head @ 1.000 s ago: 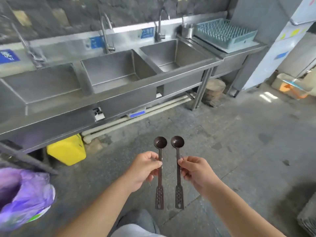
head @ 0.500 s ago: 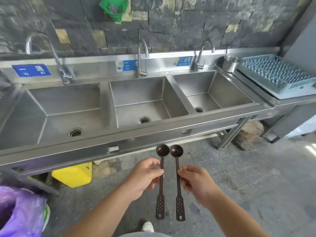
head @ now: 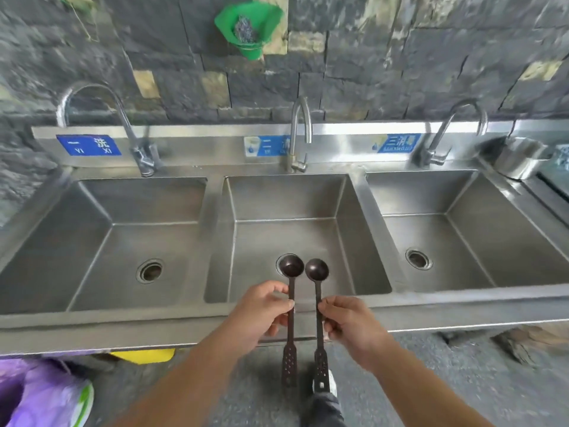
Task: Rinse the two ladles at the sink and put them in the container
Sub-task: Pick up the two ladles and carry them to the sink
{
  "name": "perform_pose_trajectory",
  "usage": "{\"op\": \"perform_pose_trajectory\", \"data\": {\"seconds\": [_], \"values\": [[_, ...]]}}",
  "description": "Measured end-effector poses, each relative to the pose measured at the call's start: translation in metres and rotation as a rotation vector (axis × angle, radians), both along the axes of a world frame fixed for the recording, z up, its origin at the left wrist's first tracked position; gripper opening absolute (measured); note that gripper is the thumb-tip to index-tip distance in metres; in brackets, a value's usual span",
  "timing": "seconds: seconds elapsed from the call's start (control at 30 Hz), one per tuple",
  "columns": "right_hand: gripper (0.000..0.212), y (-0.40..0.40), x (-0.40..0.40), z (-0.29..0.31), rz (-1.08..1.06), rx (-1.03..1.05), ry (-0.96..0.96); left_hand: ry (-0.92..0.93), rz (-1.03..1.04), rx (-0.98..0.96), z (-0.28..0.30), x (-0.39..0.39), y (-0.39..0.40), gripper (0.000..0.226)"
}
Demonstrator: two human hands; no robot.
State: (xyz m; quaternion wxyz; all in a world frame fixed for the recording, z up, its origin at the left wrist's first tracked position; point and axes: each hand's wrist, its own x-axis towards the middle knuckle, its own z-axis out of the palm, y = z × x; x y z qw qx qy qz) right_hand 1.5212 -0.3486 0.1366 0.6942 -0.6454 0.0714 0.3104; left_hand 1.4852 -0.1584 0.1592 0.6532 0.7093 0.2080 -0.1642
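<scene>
Two dark brown ladles with perforated handle ends stand upright side by side. My left hand [head: 261,312] pinches the shaft of the left ladle [head: 291,266]. My right hand [head: 351,328] pinches the shaft of the right ladle [head: 317,269]. Both bowls hover over the front of the middle basin [head: 286,204] of a three-basin steel sink, right above its drain. The middle faucet [head: 300,131] rises behind, with no water running. A round steel container [head: 520,158] sits on the counter at the far right.
Left basin [head: 123,211] and right basin [head: 446,204] each have a faucet behind. A green holder with a scourer [head: 248,26] hangs on the stone wall. A purple bag [head: 40,392] and a yellow can [head: 144,355] sit low at the left.
The view has closed in on the sink. Both ladles, earlier below the sink's front edge, are now raised over the middle basin. My grips are unchanged.
</scene>
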Motion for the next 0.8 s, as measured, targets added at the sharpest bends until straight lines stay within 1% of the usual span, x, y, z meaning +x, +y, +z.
{"op": "perform_pose_trajectory", "data": {"seconds": [0.13,0.2,0.3,0.4,0.5,0.6,0.67,0.73,0.8], "values": [[0.020,-0.004,0.103,-0.015,0.041,-0.004,0.019,0.043,0.058,0.080,-0.013,0.086,-0.001,0.016],[0.023,-0.006,0.149,-0.028,0.059,-0.042,0.035,0.068,0.083,0.068,-0.025,0.129,-0.001,0.015],[0.030,-0.006,0.209,-0.054,0.070,-0.101,0.120,0.131,0.091,0.092,-0.050,0.187,-0.001,0.016],[0.020,-0.002,0.256,-0.087,0.058,-0.178,0.197,0.194,0.090,0.079,-0.083,0.236,0.000,0.017],[0.015,0.006,0.292,-0.129,0.050,-0.262,0.252,0.254,0.061,0.075,-0.128,0.275,0.002,0.015],[0.020,0.014,0.315,-0.179,0.053,-0.340,0.294,0.295,0.000,0.118,-0.180,0.301,0.001,0.014],[0.021,0.017,0.324,-0.216,0.074,-0.433,0.302,0.329,-0.048,0.147,-0.214,0.312,0.000,0.014],[0.016,0.019,0.329,-0.250,0.116,-0.514,0.292,0.359,-0.078,0.167,-0.246,0.324,0.001,0.012],[0.015,0.020,0.333,-0.282,0.140,-0.536,0.305,0.390,-0.075,0.168,-0.277,0.334,0.004,0.015]]}}
